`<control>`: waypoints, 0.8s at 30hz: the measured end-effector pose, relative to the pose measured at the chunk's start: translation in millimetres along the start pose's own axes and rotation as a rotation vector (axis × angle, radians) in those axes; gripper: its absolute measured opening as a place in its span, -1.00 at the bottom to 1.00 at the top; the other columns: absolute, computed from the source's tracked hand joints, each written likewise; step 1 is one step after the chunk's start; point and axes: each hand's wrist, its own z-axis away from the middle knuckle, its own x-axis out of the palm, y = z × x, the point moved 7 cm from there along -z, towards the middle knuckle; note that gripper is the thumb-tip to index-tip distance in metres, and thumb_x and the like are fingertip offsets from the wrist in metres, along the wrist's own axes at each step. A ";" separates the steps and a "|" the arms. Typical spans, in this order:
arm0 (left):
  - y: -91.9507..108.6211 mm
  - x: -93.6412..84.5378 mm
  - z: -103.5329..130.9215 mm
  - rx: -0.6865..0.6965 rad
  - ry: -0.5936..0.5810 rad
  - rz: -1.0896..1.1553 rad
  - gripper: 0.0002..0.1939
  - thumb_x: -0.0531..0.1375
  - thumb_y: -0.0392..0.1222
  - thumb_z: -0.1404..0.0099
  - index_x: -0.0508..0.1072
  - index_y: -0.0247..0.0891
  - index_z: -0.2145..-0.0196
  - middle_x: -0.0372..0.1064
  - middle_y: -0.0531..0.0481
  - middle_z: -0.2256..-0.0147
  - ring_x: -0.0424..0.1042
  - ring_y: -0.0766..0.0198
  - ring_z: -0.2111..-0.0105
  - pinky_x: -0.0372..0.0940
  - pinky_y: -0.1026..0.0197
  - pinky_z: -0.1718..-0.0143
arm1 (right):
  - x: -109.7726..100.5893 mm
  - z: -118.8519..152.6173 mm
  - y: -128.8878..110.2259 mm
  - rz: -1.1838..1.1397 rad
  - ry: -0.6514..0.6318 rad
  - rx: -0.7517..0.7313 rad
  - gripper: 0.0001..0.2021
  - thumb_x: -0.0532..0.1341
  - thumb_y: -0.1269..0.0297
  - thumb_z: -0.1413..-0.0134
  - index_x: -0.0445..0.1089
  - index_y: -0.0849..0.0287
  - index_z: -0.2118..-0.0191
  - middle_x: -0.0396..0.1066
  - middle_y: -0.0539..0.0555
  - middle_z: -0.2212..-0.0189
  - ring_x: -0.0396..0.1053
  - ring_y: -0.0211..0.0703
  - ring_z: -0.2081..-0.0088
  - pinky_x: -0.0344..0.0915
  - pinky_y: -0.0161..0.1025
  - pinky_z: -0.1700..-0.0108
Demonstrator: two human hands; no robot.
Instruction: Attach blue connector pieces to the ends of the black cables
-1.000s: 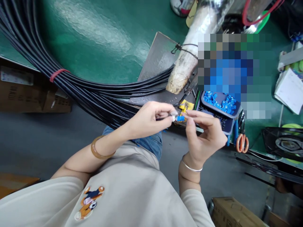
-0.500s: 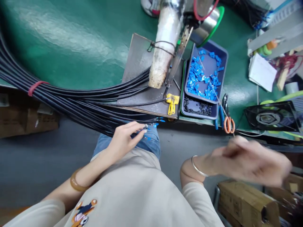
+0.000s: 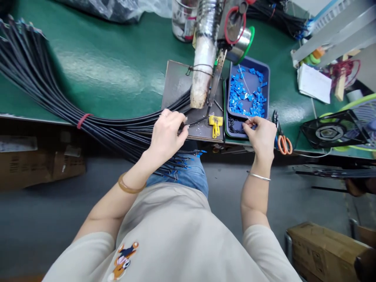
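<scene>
My left hand point(image 3: 169, 131) is over the black cables at the board's front edge, its fingers closed round a black cable point(image 3: 196, 122). That cable points toward a yellow clip point(image 3: 216, 124) on the board. My right hand point(image 3: 261, 135) is at the front of the trays, thumb and forefinger pinched on a thin solder wire point(image 3: 244, 80) that comes down from the spool point(image 3: 242, 45). Blue parts fill the upper tray point(image 3: 265, 92). Below it, small black parts point(image 3: 235, 125) lie partly hidden by my right hand. Blue-tipped cable ends point(image 3: 188, 158) hang over my lap.
A red band point(image 3: 84, 120) ties the cable bundle on the green table point(image 3: 117, 78). A foil-wrapped duct point(image 3: 201, 86) hangs over the board point(image 3: 176, 78). Orange-handled scissors point(image 3: 284, 145) and a black fan point(image 3: 331, 131) are at right. Cardboard boxes stand below.
My right hand has come from the lower right up to the trays. My left hand has risen from the blue-tipped ends to a cable by the board. The camera view has shifted.
</scene>
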 end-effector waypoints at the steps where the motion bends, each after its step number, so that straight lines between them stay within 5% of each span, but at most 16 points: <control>1: 2.6 -2.1 0.7 -0.004 -0.053 0.092 -0.86 0.13 -0.22 -0.29 0.48 -0.29 0.29 0.44 -0.09 0.36 0.36 0.15 0.28 0.25 0.13 0.18 | -0.6 0.0 -0.7 -0.004 0.000 -0.004 -0.88 0.23 0.31 -0.03 0.53 0.15 0.34 0.56 0.09 0.39 0.42 -0.09 0.38 0.23 -0.17 0.21; 3: 16.6 -2.4 5.8 0.052 -0.285 0.346 -0.86 0.19 -0.19 -0.28 0.51 -0.29 0.29 0.46 -0.02 0.41 0.36 0.28 0.39 0.23 0.24 0.29 | -0.9 -0.3 -1.4 -0.005 0.003 -0.018 -0.88 0.21 0.33 -0.01 0.52 0.15 0.36 0.55 0.09 0.40 0.39 -0.12 0.40 0.21 -0.18 0.22; 7: 54.3 0.5 40.7 0.303 -0.941 0.778 -0.79 0.25 -0.16 -0.26 0.53 -0.33 0.46 0.42 0.02 0.54 0.28 0.44 0.55 0.15 0.35 0.45 | -0.6 -1.0 -1.9 -0.005 0.020 -0.040 -0.91 0.21 0.35 0.03 0.48 0.17 0.42 0.49 0.06 0.46 0.30 -0.19 0.46 0.18 -0.20 0.25; 9: 51.9 5.9 53.0 0.234 -1.087 0.984 -0.75 0.26 -0.16 -0.26 0.50 -0.36 0.51 0.40 -0.01 0.60 0.24 0.47 0.62 0.11 0.37 0.54 | -4.9 2.4 -4.9 -0.020 0.061 -0.034 -0.94 0.23 0.35 0.04 0.46 0.17 0.43 0.43 0.01 0.52 0.23 -0.24 0.51 0.16 -0.21 0.28; 11: 33.7 18.0 52.3 -0.050 -0.992 1.254 -0.74 0.27 -0.10 -0.26 0.49 -0.38 0.45 0.40 -0.01 0.63 0.13 0.51 0.71 0.01 0.39 0.67 | -15.5 11.7 -13.4 -0.100 0.146 -0.029 -0.95 0.24 0.34 0.02 0.44 0.17 0.41 0.38 -0.04 0.55 0.18 -0.29 0.55 0.16 -0.23 0.31; 13: 7.6 29.0 47.3 -0.352 -0.680 1.480 -0.72 0.28 -0.05 -0.25 0.45 -0.37 0.41 0.39 0.02 0.64 0.06 0.55 0.77 -0.10 0.42 0.74 | -30.0 27.9 -27.9 -0.295 0.251 -0.044 -0.93 0.24 0.30 -0.04 0.44 0.17 0.36 0.41 -0.04 0.48 0.19 -0.34 0.56 0.17 -0.27 0.36; 15: -8.9 35.3 46.0 -0.511 -0.409 1.557 -0.72 0.32 -0.06 -0.21 0.40 -0.35 0.41 0.40 0.05 0.62 0.11 0.56 0.76 -0.09 0.46 0.75 | -41.8 47.4 -42.8 -0.530 0.323 -0.031 -0.89 0.27 0.25 -0.07 0.45 0.17 0.33 0.40 -0.03 0.44 0.20 -0.37 0.56 0.14 -0.32 0.46; 17: -11.6 36.4 43.0 -0.551 -0.260 1.529 -0.70 0.37 -0.11 -0.15 0.36 -0.34 0.42 0.41 0.07 0.60 0.18 0.55 0.73 -0.01 0.48 0.73 | -46.6 64.7 -59.9 -0.704 0.330 -0.046 -0.91 0.32 0.27 -0.03 0.47 0.16 0.35 0.41 -0.04 0.43 0.23 -0.40 0.54 0.10 -0.37 0.51; 20: -0.4 31.7 32.9 -0.491 -0.225 1.391 -0.70 0.37 -0.12 -0.15 0.36 -0.36 0.45 0.41 0.06 0.59 0.20 0.57 0.70 0.07 0.49 0.69 | -34.0 77.7 -82.5 -0.894 0.181 -0.086 -0.95 0.36 0.35 0.03 0.51 0.13 0.37 0.42 -0.06 0.44 0.22 -0.45 0.55 0.03 -0.41 0.56; 24: 17.7 26.6 21.3 -0.357 -0.353 1.246 -0.71 0.27 -0.13 -0.27 0.39 -0.41 0.49 0.34 0.05 0.63 0.13 0.60 0.70 0.03 0.50 0.68 | -1.8 75.3 -92.7 -1.008 -0.003 -0.067 -0.94 0.36 0.31 0.00 0.53 0.12 0.35 0.47 -0.05 0.42 0.27 -0.45 0.54 0.08 -0.42 0.58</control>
